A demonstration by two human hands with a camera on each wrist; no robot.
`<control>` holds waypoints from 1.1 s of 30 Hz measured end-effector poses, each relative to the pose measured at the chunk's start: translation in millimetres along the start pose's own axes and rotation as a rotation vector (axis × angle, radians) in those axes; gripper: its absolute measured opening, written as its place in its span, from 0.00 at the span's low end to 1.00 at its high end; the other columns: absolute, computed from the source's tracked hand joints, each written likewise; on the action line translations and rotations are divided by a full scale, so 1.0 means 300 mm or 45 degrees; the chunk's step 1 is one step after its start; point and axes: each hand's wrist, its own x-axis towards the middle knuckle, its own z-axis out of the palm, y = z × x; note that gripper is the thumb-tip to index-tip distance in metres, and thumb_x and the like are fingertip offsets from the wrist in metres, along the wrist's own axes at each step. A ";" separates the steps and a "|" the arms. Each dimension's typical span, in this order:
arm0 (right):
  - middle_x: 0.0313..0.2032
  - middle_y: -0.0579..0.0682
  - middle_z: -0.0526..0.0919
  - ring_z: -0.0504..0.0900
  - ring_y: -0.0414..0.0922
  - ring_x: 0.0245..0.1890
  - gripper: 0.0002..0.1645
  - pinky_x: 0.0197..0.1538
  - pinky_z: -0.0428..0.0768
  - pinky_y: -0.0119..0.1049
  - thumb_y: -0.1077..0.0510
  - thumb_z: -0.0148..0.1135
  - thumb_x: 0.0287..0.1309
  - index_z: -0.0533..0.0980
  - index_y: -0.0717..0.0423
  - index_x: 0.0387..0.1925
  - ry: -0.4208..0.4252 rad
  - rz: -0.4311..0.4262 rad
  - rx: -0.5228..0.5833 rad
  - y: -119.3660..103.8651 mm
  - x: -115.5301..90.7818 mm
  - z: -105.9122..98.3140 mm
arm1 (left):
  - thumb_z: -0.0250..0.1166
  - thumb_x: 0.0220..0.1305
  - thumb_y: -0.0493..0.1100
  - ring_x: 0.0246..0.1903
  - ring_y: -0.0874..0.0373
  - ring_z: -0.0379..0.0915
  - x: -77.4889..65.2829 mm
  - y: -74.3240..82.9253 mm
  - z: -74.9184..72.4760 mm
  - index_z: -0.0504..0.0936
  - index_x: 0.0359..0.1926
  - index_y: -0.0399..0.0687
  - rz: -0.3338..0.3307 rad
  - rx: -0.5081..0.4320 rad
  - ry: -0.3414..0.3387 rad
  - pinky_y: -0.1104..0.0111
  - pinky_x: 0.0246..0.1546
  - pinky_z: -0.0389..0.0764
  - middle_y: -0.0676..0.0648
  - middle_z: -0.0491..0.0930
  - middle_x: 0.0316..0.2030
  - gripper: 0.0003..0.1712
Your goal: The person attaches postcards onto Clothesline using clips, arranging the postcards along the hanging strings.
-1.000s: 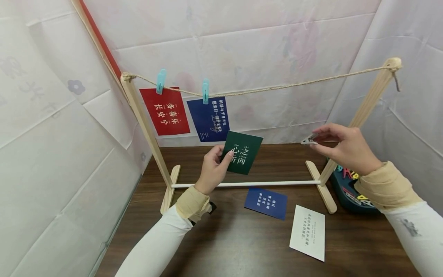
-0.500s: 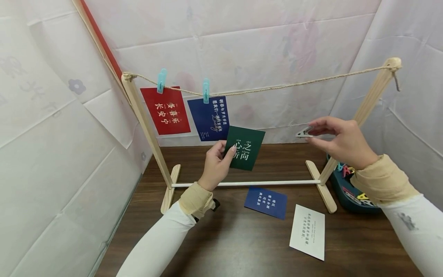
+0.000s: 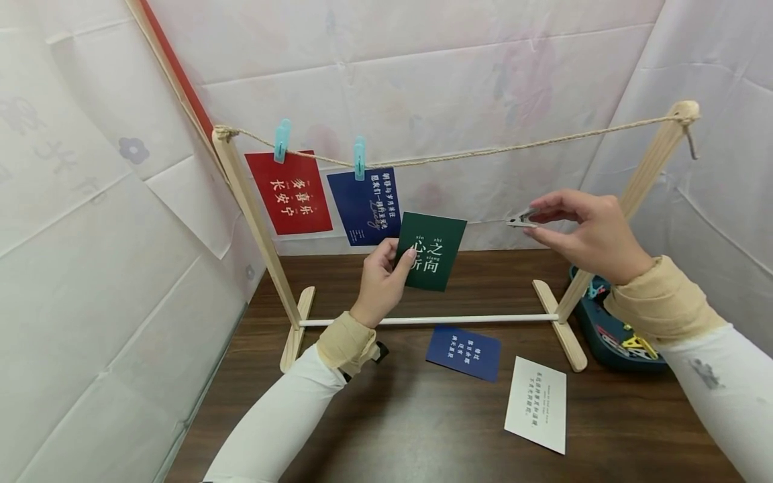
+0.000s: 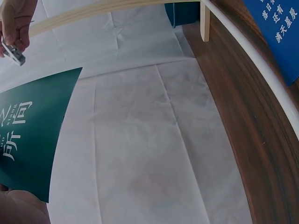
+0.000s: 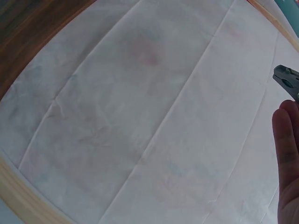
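Observation:
My left hand point(image 3: 382, 282) pinches the left edge of a green card point(image 3: 433, 252) with white characters, thumb on its front, below the string. The same green card point(image 4: 37, 126) fills the left of the left wrist view. To the right, my right hand point(image 3: 594, 231) holds a grey clothespin point(image 3: 521, 219) between thumb and fingers, its nose pointing left. In the right wrist view the clothespin point(image 5: 288, 79) is partly cut off by the frame edge. A red card point(image 3: 290, 194) and a blue card point(image 3: 366, 208) hang from the string point(image 3: 477, 153) by light-blue clothespins point(image 3: 359, 159).
The string runs between two wooden posts point(image 3: 652, 168) joined low by a white rod point(image 3: 459, 320). A blue card point(image 3: 464, 353) and a white card point(image 3: 536, 405) lie on the brown table point(image 3: 423, 422). A dark green tray point(image 3: 604, 345) of colourful clothespins sits behind the right post.
Both hands have risen a little. The green card has moved up and slightly right, while the grey clothespin has moved up and left. The hanging cards stay nearly the same.

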 end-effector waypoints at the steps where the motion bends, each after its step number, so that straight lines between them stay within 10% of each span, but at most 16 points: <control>1: 0.39 0.61 0.93 0.81 0.15 0.41 0.20 0.49 0.77 0.11 0.78 0.80 0.49 0.85 0.69 0.45 0.001 -0.001 0.002 -0.003 0.005 0.001 | 0.61 0.81 0.35 0.42 0.49 0.90 0.001 0.001 0.001 0.80 0.53 0.28 -0.001 -0.003 0.000 0.65 0.43 0.92 0.29 0.89 0.43 0.10; 33: 0.37 0.65 0.92 0.82 0.14 0.39 0.12 0.46 0.80 0.13 0.78 0.80 0.50 0.85 0.73 0.37 0.118 -0.083 0.045 -0.094 0.124 -0.002 | 0.61 0.80 0.33 0.37 0.67 0.84 0.038 0.030 0.022 0.79 0.52 0.26 0.043 -0.039 0.052 0.74 0.39 0.87 0.27 0.88 0.41 0.10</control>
